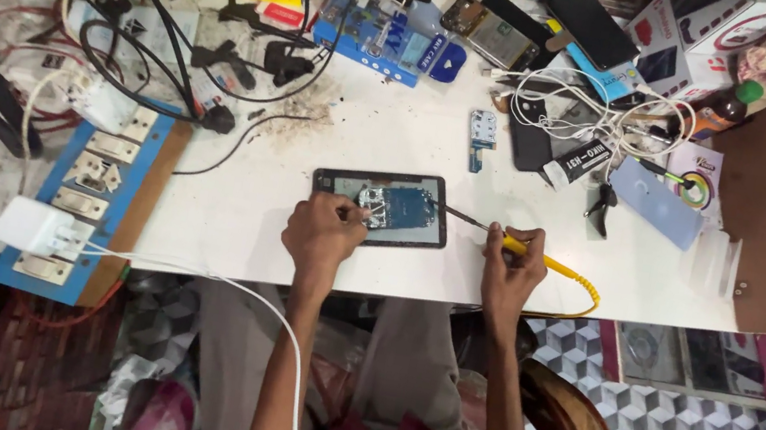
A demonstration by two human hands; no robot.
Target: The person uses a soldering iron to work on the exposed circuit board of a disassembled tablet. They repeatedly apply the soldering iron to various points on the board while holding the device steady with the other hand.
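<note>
An opened phone point(382, 205) lies flat on the white worktable point(232, 213), its blue circuit board and metal shields showing. My left hand point(322, 232) rests on the phone's left end, fingers pinched on a thin tool touching the board. My right hand point(511, 265) sits to the right of the phone and grips a yellow-handled soldering iron point(538, 259). The iron's thin dark tip point(460, 216) reaches the phone's right edge, and its yellow cord point(585, 288) curls off along the table's front edge.
A blue-and-wood switchboard point(93, 192) with a white charger point(32, 226) lies at the left. Black cables point(173, 62), white wires point(572, 102), a small circuit board point(482, 134), other phones point(594, 24) and boxes crowd the back. A wooden chair edge point(579, 426) is below.
</note>
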